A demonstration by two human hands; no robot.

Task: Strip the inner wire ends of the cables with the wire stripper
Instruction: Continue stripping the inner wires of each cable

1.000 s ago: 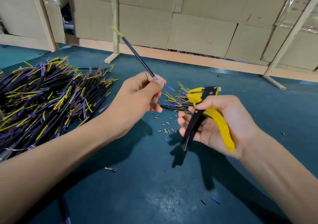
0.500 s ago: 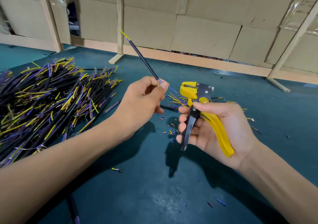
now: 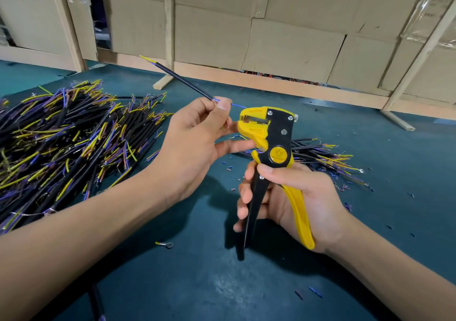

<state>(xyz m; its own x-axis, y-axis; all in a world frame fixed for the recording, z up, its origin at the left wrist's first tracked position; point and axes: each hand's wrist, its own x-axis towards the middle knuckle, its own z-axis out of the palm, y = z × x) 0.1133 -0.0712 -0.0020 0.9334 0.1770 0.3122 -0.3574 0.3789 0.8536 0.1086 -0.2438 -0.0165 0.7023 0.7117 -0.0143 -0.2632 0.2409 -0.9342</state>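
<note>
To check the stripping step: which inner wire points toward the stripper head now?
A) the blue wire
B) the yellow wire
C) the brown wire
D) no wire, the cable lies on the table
A: the left hand pinches the cable, and a blue wire sticks out past the thumb toward the yellow head of the stripper, held by the right hand.

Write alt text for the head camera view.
A left hand pinches a black cable, aiming its blue inner wire at the head of a yellow-and-black wire stripper gripped by the right hand. Cable piles lie on the teal table.
</note>
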